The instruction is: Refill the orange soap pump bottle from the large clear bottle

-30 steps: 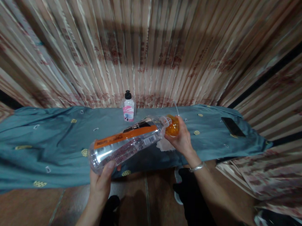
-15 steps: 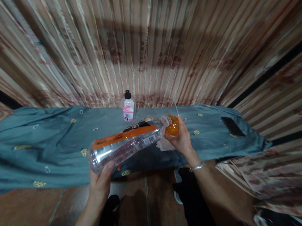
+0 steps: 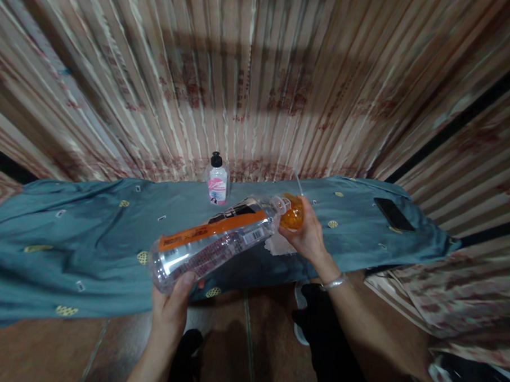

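Hardly anything has moved since the earlier frame: a large clear bottle point(image 3: 213, 242) slants over the middle of the table point(image 3: 105, 235), its neck already brought up to a small orange container point(image 3: 295, 211), though whether anything has passed between them cannot be told. Fingers of the left hand point(image 3: 172, 303) curl round the bottle's base, those of the right hand point(image 3: 307, 232) close on the container, neither piece yet set down. Beyond stands a black-capped bottle point(image 3: 217, 186); a phone point(image 3: 393, 214) lies far right.

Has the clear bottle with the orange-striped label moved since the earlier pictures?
No, not visibly. Judged against the pink-labelled bottle standing on the cloth, the clear bottle in the left hand keeps the same place and slant.
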Demonstrator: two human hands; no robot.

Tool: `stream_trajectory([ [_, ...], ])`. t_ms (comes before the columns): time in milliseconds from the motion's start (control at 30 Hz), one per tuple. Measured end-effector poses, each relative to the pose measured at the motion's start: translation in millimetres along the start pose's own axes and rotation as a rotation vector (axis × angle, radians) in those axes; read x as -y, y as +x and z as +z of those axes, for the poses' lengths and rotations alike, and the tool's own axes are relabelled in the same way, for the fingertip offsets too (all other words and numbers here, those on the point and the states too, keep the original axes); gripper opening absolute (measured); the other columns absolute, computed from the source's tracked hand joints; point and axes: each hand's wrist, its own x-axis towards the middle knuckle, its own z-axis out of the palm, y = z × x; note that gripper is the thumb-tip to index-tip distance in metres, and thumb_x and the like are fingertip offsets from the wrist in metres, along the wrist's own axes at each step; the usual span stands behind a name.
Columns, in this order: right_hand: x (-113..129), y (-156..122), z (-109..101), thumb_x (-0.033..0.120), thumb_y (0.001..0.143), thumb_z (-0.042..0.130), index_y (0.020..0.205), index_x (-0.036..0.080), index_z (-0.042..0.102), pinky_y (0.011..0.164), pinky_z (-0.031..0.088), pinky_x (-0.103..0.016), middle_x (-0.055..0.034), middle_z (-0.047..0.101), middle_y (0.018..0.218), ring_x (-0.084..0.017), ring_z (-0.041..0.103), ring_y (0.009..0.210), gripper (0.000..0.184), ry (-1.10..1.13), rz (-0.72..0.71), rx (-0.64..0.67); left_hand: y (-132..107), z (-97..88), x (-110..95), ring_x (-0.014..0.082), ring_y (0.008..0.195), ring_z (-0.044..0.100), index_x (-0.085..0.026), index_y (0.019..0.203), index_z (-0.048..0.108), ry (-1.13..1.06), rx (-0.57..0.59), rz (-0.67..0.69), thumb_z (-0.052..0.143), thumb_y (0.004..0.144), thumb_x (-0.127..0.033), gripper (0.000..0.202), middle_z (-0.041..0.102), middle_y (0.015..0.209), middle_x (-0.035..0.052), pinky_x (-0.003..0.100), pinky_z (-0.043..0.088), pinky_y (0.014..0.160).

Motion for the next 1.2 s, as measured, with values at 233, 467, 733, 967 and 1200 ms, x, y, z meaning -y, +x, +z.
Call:
stream_trajectory([
  [233, 1, 0, 0, 0.039, 0.077, 0.083, 0.154, 0.019, 0.039, 0.118, 0.050, -0.061, -0.0203, 0.061, 0.151, -0.036, 0.059, 0.142, 0.091, 0.000, 0.026, 0.018, -6, 11.6, -6, 0.0141, 0.056, 0.057, -0.024, 0.147, 0.054, 0.002, -0.048, 0.015, 0.084, 0.082, -0.046, 0.075, 0.068, 0.088, -0.0003, 0.031, 0.050, 0.056],
  [467, 1, 0, 1, 0.041, 0.079, 0.082, 0.154, 0.018, 0.039, 0.117, 0.051, -0.060, -0.0205, 0.063, 0.148, -0.036, 0.061, 0.140, 0.090, 0.001, 0.017, 0.006, -8, 15.7, -11, 0.0154, 0.057, 0.056, -0.024, 0.146, 0.054, 0.013, -0.077, -0.025, 0.084, 0.080, -0.048, 0.077, 0.065, 0.077, -0.0025, 0.033, 0.048, 0.061],
  [733, 0, -1, 1, 0.042, 0.078, 0.084, 0.155, 0.019, 0.037, 0.117, 0.051, -0.060, -0.0197, 0.062, 0.149, -0.036, 0.061, 0.140, 0.093, 0.001, 0.023, 0.011, -8, 18.9, -15, 0.0145, 0.057, 0.055, -0.024, 0.145, 0.055, 0.014, -0.069, -0.009, 0.084, 0.080, -0.050, 0.077, 0.065, 0.084, -0.0018, 0.032, 0.047, 0.059],
  [967, 0, -1, 0, 0.041, 0.078, 0.083, 0.155, 0.020, 0.038, 0.117, 0.050, -0.061, -0.0198, 0.061, 0.150, -0.037, 0.060, 0.141, 0.091, 0.003, 0.023, 0.007, -6, 15.7, -12, 0.0153, 0.057, 0.055, -0.024, 0.139, 0.059, 0.023, -0.047, -0.007, 0.084, 0.080, -0.050, 0.069, 0.065, 0.079, -0.0016, 0.032, 0.049, 0.058],
  [1200, 1, -1, 1, 0.043, 0.079, 0.082, 0.155, 0.019, 0.038, 0.117, 0.050, -0.060, -0.0198, 0.062, 0.150, -0.036, 0.060, 0.141, 0.091, -0.006, 0.021, 0.003, 1, 1.8, -2, 0.0165, 0.054, 0.059, -0.025, 0.146, 0.053, 0.007, -0.006, -0.007, 0.087, 0.076, -0.047, 0.082, 0.068, 0.085, 0.0005, 0.033, 0.054, 0.054],
])
